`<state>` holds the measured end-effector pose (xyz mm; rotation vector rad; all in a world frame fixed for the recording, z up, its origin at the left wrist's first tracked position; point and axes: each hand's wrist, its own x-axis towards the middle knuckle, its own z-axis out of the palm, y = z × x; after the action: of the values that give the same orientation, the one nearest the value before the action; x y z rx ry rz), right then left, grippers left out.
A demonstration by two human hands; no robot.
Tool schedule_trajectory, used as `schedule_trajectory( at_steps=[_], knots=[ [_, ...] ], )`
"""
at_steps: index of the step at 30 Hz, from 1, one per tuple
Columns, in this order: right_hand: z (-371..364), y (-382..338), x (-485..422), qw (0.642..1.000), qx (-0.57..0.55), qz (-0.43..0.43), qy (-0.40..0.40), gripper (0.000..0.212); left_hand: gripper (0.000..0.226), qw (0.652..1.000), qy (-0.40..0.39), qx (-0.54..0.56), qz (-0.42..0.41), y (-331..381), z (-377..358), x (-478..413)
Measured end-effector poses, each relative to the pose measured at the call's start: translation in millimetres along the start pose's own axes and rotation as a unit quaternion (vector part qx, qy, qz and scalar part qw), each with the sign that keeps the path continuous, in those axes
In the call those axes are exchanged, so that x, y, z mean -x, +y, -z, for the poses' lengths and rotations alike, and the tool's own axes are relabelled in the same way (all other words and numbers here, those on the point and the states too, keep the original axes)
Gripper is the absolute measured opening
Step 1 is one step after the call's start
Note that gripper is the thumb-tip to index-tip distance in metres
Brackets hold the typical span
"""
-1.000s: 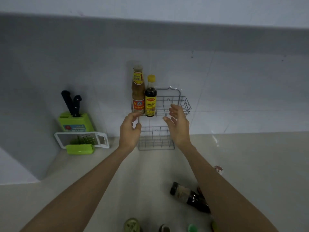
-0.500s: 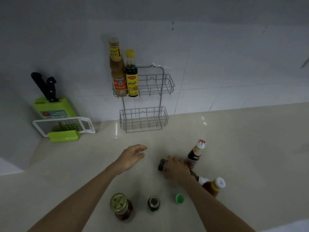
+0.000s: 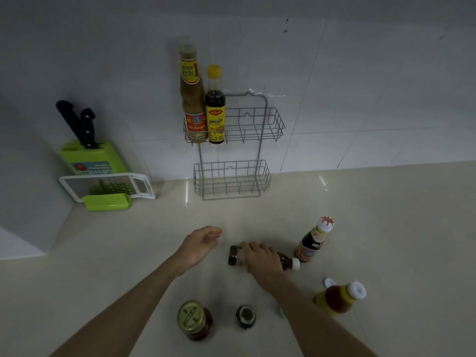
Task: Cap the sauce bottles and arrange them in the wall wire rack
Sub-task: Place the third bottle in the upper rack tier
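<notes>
Dark glass sauce bottle point(image 3: 235, 255): lay on its side on the beige counter point(image 3: 128, 253), long axis running left to right, base leftward, white-tipped neck rightward. Gripped across the middle by the right hand point(image 3: 260, 258), fingers curled over it. Left hand point(image 3: 199, 244) just beside the base, loosely open, empty. Grey wall wire rack point(image 3: 247, 124) well apart, beyond.

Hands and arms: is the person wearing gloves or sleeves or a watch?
No. The left hand and the right hand are bare, with no gloves. The left forearm and right forearm show no sleeves up to the picture's edge. No watch, bracelet or ring is visible.
</notes>
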<state>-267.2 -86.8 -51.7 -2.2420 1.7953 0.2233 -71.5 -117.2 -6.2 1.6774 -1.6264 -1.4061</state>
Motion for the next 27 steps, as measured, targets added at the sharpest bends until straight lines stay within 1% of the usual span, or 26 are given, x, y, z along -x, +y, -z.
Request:
schedule_trajectory(
  at_steps=[2, 3, 4, 5, 6, 7, 8, 9, 10, 11, 12, 13, 14, 16, 17, 18, 19, 21, 23, 25, 27],
  knots=[
    [0.2, -6.6, -5.3, 0.999, -0.018, 0.047, 0.012, 0.056, 0.031, 1.0, 0.009, -0.001, 0.001, -4.1, 3.9, -0.1],
    [0.7, -7.2, -5.7, 0.996, -0.035, 0.08, 0.031, 0.054, 0.031, 1.0, 0.012, -0.002, 0.002, -5.3, 4.8, 0.0],
    [-0.1, -6.0, -6.5, 0.99, -0.043, 0.12, 0.066, 0.052, 0.031, 1.0, 0.014, 0.0, 0.004, -5.9, 5.5, 0.0],
    [-2.3, -3.1, -8.8, 0.982, -0.043, 0.158, 0.095, 0.054, 0.031, 1.0, 0.016, 0.003, 0.008, -7.7, 6.8, 0.0],
    [-3.1, 0.1, -9.1, 0.978, -0.034, 0.182, 0.096, 0.058, 0.031, 1.0, 0.018, 0.006, 0.012, -9.6, 7.9, 0.1],
    [-4.8, 4.3, -9.2, 0.979, -0.033, 0.187, 0.081, 0.062, 0.031, 1.0, 0.019, 0.008, 0.016, -10.8, 8.6, 0.1],
    [-7.5, 8.1, -8.6, 0.983, -0.043, 0.167, 0.061, 0.063, 0.03, 1.0, 0.021, 0.01, 0.018, -11.8, 9.0, 0.1],
    [-9.7, 10.2, -7.9, 0.985, -0.073, 0.137, 0.07, 0.061, 0.03, 0.999, 0.024, 0.012, 0.018, -12.9, 9.6, 0.0],
    [-9.7, 10.0, -6.9, 0.984, -0.111, 0.089, 0.104, 0.055, 0.03, 0.999, 0.025, 0.014, 0.018, -13.2, 10.0, 0.0],
    [-8.6, 8.7, -6.6, 0.976, -0.156, 0.022, 0.148, 0.048, 0.03, 0.999, 0.025, 0.015, 0.02, -12.7, 10.3, 0.3],
    [-3.2, 5.6, -6.5, 0.961, -0.204, -0.066, 0.172, 0.043, 0.03, 0.999, 0.026, 0.015, 0.02, -12.3, 10.6, 0.3],
    [2.3, 3.6, -8.1, 0.941, -0.26, -0.142, 0.167, 0.042, 0.03, 0.999, 0.026, 0.017, 0.021, -11.9, 10.9, 0.4],
    [7.1, 1.3, -10.2, 0.918, -0.319, -0.199, 0.128, 0.05, 0.03, 0.999, 0.027, 0.019, 0.02, -11.7, 11.1, 0.5],
    [9.8, -1.9, -16.6, 0.86, -0.436, -0.263, 0.044, 0.069, 0.03, 0.999, 0.031, 0.018, 0.022, -11.4, 11.6, 0.9],
    [8.3, -2.7, -20.1, 0.831, -0.479, -0.281, 0.02, 0.074, 0.03, 0.999, 0.031, 0.016, 0.025, -11.3, 11.9, 1.2],
    [6.9, -3.6, -22.5, 0.805, -0.513, -0.297, 0.006, 0.074, 0.031, 0.999, 0.031, 0.014, 0.027, -11.0, 12.5, 1.5],
    [1.8, -3.3, -26.3, 0.787, -0.536, -0.305, -0.006, 0.068, 0.031, 0.999, 0.031, 0.012, 0.028, -11.0, 13.5, 1.8],
    [-8.4, -0.7, -32.2, 0.772, -0.557, -0.305, -0.024, 0.05, 0.03, 0.999, 0.033, 0.014, 0.03, -11.1, 15.4, 2.6],
    [-8.4, 1.4, -33.6, 0.765, -0.568, -0.302, -0.04, 0.042, 0.029, 0.999, 0.035, 0.013, 0.029, -10.1, 17.9, 5.0],
    [3.4, 0.6, -27.0, 0.73, -0.621, -0.282, -0.049, 0.032, 0.029, 0.999, 0.036, 0.013, 0.028, -7.4, 20.3, 6.4],
    [16.4, 1.5, -21.3, 0.703, -0.667, -0.24, -0.053, 0.029, 0.03, 0.999, 0.038, 0.014, 0.022, -1.7, 22.6, 7.4]
  ],
)
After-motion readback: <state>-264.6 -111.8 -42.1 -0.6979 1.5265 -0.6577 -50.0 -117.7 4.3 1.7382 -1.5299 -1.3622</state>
